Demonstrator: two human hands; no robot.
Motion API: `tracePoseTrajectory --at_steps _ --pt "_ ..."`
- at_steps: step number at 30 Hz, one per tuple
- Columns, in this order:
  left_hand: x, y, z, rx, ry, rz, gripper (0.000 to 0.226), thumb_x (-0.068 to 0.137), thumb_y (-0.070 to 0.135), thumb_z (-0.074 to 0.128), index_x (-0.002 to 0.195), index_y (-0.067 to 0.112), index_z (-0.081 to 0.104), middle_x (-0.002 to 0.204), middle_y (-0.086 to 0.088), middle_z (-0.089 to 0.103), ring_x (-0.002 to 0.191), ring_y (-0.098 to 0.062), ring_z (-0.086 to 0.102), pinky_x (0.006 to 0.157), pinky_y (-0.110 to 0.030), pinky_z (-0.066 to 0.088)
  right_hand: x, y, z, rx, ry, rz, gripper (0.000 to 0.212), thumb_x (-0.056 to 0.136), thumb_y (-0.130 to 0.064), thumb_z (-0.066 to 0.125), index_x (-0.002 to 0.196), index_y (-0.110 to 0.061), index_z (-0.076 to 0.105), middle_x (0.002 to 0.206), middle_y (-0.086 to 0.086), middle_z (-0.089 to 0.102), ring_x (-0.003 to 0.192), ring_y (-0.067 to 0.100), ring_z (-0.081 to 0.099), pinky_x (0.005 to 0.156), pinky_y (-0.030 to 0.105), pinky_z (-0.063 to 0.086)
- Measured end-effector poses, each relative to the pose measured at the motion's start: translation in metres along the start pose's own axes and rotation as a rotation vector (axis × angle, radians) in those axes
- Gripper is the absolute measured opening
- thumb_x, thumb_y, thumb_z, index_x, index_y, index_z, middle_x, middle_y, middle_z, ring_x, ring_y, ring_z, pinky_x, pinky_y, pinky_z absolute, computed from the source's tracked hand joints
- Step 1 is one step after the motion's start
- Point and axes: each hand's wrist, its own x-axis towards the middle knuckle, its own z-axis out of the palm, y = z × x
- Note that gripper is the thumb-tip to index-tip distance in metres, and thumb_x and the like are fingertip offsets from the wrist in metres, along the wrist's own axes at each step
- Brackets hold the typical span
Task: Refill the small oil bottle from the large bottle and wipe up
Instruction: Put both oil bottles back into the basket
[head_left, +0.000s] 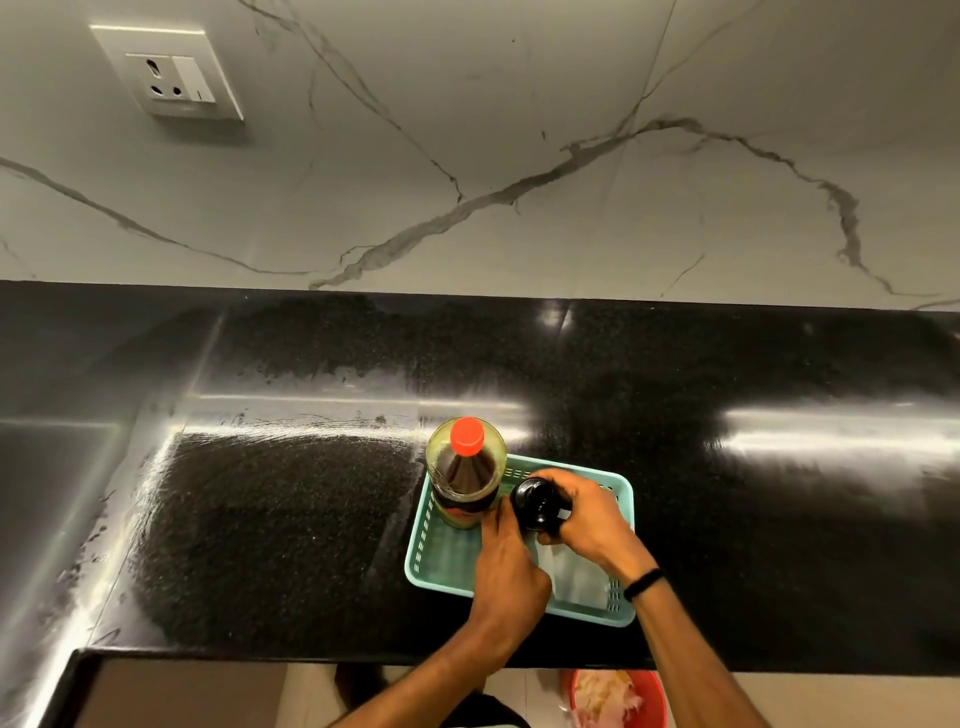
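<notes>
A large clear bottle (466, 475) with a red cap and yellowish oil stands upright in the far left corner of a teal plastic basket (431, 551). Just right of it stands the small dark oil bottle (537, 504). My right hand (584, 514) wraps around the small bottle from the right. My left hand (506, 564) reaches in from below, its fingertips at the small bottle's left side, close to the large bottle. A white cloth or paper (576, 577) lies in the basket, partly hidden under my hands.
The basket sits on a glossy black granite counter (260, 493) near its front edge. A marble-patterned wall with a power socket (174, 78) rises behind. A red bin (618, 699) with scraps stands on the floor below the counter edge.
</notes>
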Motion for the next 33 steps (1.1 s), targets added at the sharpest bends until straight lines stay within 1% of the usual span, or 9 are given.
tracePoseTrajectory --at_steps 5,9,15,18,23,27,29,30,33 --pt "-0.003 -0.005 -0.002 -0.012 0.016 0.005 0.083 0.085 -0.005 0.05 0.156 0.019 0.015 0.152 -0.003 0.027 0.13 -0.011 0.038 0.088 0.01 0.019 -0.001 -0.003 0.004 -0.036 -0.006 -0.043 0.069 0.059 -0.008 0.091 0.118 -0.033 0.066 0.112 -0.017 0.067 0.107 0.005 0.062 0.093 0.019 0.051" --pt "-0.006 -0.006 -0.003 0.005 0.01 0.0 0.081 0.087 -0.002 0.051 0.156 0.018 0.012 0.152 -0.003 0.031 0.134 -0.012 0.037 0.098 -0.002 0.021 -0.002 -0.006 0.005 -0.062 0.001 -0.045 0.068 0.061 -0.009 0.09 0.12 -0.033 0.065 0.107 -0.019 0.065 0.101 0.0 0.059 0.074 -0.005 0.038" --pt "-0.008 -0.005 -0.008 0.059 -0.019 0.001 0.076 0.089 0.006 0.055 0.155 0.02 0.018 0.148 -0.002 0.038 0.131 -0.015 0.041 0.103 -0.015 0.032 -0.005 -0.006 0.004 -0.084 -0.003 -0.042 0.067 0.065 -0.008 0.089 0.123 -0.03 0.063 0.111 -0.016 0.064 0.105 0.004 0.059 0.071 -0.007 0.037" --pt "-0.009 -0.005 -0.014 0.102 -0.022 0.011 0.069 0.089 0.013 0.059 0.151 0.022 0.029 0.143 -0.002 0.046 0.128 -0.018 0.045 0.106 -0.026 0.038 -0.007 -0.006 0.004 -0.114 -0.009 -0.039 0.072 0.066 -0.008 0.088 0.129 -0.029 0.058 0.122 -0.009 0.066 0.112 0.008 0.06 0.084 0.0 0.036" --pt "-0.017 -0.012 -0.034 0.233 0.002 0.015 0.055 0.091 0.035 0.062 0.141 0.021 0.044 0.134 0.002 0.054 0.124 -0.017 0.05 0.103 -0.029 0.043 -0.021 -0.004 0.004 -0.067 0.022 0.03 0.078 0.071 -0.002 0.083 0.137 -0.029 0.051 0.132 -0.002 0.061 0.122 0.016 0.058 0.099 0.024 0.048" --pt "-0.032 -0.024 -0.058 0.315 0.132 0.049 0.043 0.084 0.05 0.067 0.118 0.033 0.048 0.109 0.013 0.051 0.104 -0.007 0.05 0.085 -0.02 0.039 -0.043 -0.004 0.002 -0.023 0.176 0.068 0.057 0.077 -0.014 0.082 0.129 -0.023 0.061 0.117 -0.001 0.069 0.102 0.008 0.064 0.086 0.011 0.047" --pt "-0.035 -0.031 -0.07 0.339 0.222 0.045 0.055 0.076 0.054 0.073 0.117 0.034 0.042 0.106 0.012 0.044 0.099 -0.008 0.043 0.084 -0.019 0.034 -0.059 -0.006 0.002 -0.009 0.323 0.06 0.041 0.082 -0.016 0.078 0.121 -0.019 0.067 0.111 0.0 0.072 0.095 0.008 0.067 0.084 0.01 0.048" --pt "-0.035 -0.035 -0.075 0.355 0.256 0.047 0.067 0.071 0.056 0.077 0.122 0.032 0.04 0.109 0.01 0.042 0.101 -0.01 0.041 0.087 -0.02 0.034 -0.067 -0.006 0.003 -0.02 0.398 0.06 0.036 0.084 -0.017 0.076 0.119 -0.018 0.068 0.111 0.001 0.072 0.095 0.012 0.068 0.085 0.017 0.052" --pt "-0.03 -0.049 -0.09 0.384 0.207 -0.026 0.113 0.06 0.057 0.083 0.147 0.023 0.02 0.135 0.0 0.036 0.126 -0.019 0.034 0.107 -0.029 0.031 -0.088 -0.004 0.004 -0.149 0.566 0.136 0.037 0.089 -0.024 0.07 0.125 -0.016 0.064 0.115 0.007 0.067 0.102 0.024 0.064 0.086 0.036 0.052"
